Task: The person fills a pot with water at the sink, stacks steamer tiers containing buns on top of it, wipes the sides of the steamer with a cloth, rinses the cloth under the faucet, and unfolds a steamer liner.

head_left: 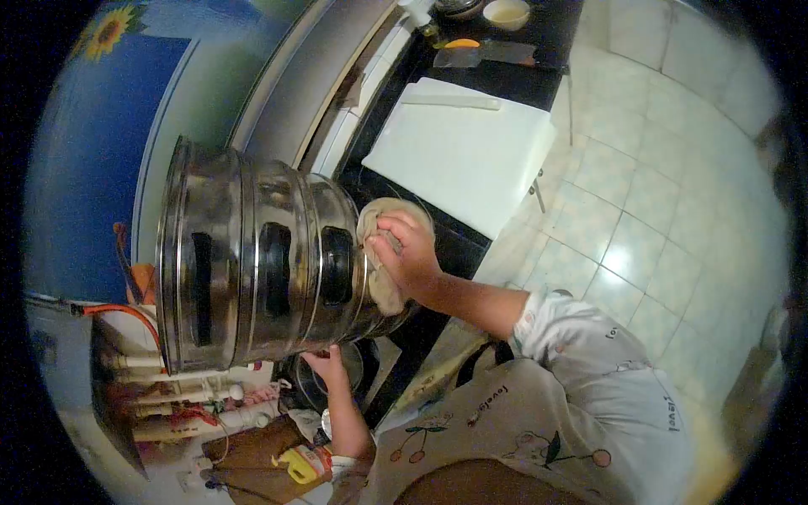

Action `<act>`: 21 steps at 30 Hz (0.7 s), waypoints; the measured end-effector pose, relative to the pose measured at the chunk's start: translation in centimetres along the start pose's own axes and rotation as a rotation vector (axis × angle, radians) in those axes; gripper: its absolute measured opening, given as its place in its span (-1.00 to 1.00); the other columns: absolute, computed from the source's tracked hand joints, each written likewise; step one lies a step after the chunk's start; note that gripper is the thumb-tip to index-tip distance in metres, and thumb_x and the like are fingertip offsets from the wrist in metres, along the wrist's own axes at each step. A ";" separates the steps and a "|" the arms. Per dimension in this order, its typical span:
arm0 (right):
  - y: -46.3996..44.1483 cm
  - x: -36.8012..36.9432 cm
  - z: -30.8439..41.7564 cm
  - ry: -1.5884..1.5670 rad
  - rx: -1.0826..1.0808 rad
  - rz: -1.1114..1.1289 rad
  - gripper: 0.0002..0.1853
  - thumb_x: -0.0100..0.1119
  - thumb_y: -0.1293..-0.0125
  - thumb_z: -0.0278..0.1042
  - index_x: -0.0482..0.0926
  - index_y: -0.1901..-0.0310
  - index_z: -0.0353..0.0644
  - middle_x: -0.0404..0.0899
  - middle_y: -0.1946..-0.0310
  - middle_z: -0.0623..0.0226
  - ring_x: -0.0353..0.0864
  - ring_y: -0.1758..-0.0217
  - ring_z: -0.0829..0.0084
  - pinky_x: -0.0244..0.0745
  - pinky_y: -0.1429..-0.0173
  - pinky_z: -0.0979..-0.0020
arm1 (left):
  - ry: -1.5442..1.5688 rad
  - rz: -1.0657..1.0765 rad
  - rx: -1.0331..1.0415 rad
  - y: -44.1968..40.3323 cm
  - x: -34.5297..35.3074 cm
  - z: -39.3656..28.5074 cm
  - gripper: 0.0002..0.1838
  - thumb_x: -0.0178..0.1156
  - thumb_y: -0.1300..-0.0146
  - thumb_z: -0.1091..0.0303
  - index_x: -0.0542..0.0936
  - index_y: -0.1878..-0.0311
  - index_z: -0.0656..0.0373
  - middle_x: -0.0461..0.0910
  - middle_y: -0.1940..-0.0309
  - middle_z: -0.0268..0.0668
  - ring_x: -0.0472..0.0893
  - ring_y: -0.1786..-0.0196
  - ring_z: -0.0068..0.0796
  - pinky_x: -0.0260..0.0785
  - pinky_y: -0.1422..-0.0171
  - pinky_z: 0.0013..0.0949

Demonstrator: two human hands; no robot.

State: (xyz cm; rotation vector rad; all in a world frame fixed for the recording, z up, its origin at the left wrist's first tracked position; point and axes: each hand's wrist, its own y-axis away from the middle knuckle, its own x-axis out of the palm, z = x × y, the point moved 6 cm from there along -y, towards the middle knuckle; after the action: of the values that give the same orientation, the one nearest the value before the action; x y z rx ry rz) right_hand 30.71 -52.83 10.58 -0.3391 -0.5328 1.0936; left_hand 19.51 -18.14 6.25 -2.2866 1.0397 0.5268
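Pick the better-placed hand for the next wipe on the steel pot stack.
Right, I'd say. The right hand already grips the cloth against the steel pot stack. The left hand has no cloth and sits at the stack's side, seemingly steadying it.

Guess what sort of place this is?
Most likely a kitchen: there's a stacked metal steamer, plus a white board on a black counter, with a bowl nearby.

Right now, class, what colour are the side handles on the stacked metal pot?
The handles are black; they show best in the head view.
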 end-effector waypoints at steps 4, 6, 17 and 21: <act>3.4 0.8 0.2 -0.048 -0.047 0.333 -0.79 0.16 0.04 -0.43 0.43 0.33 -0.25 0.43 0.27 0.12 0.42 0.12 0.13 0.34 0.02 0.22 | 0.065 0.053 0.065 -0.1 0.4 -1.2 -0.03 0.31 0.07 0.10 -0.08 -0.28 0.24 0.22 -0.06 -0.17 0.33 0.00 -0.38 0.19 -0.08 -0.34; 6.2 1.3 0.7 -0.059 -0.204 0.541 -0.79 0.15 0.00 -0.42 0.46 0.28 -0.25 0.44 0.21 0.11 0.41 0.08 0.12 0.33 -0.02 0.23 | 0.084 0.066 0.071 -0.1 0.4 -1.6 -0.06 0.29 0.05 0.14 -0.07 -0.28 0.24 0.23 -0.05 -0.16 0.33 -0.01 -0.36 0.18 -0.09 -0.33; 2.3 1.2 4.3 -0.020 -0.348 0.343 -0.75 0.16 0.00 -0.42 0.47 0.24 -0.27 0.44 0.21 0.11 0.45 0.14 0.15 0.38 0.04 0.32 | 0.190 0.125 0.091 0.3 0.9 -2.2 -0.01 0.35 0.11 0.02 -0.03 -0.23 0.30 0.28 -0.01 -0.15 0.37 0.01 -0.33 0.25 -0.06 -0.31; 6.8 2.9 4.4 -0.336 -0.100 0.744 -0.77 -0.01 -0.13 -0.24 0.47 0.26 -0.18 0.46 0.21 0.15 0.45 0.12 0.18 0.35 0.11 0.23 | -0.057 0.109 -0.006 0.2 0.1 -2.2 -0.16 0.28 0.04 0.28 -0.02 -0.23 0.26 0.30 0.04 -0.15 0.38 0.10 -0.35 0.26 -0.01 -0.32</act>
State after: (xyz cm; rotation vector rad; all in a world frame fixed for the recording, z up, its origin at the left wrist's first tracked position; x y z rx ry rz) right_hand 24.16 -47.27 11.39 -0.4611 -0.7898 1.8666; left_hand 19.70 -19.75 7.82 -2.2164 1.1403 0.6359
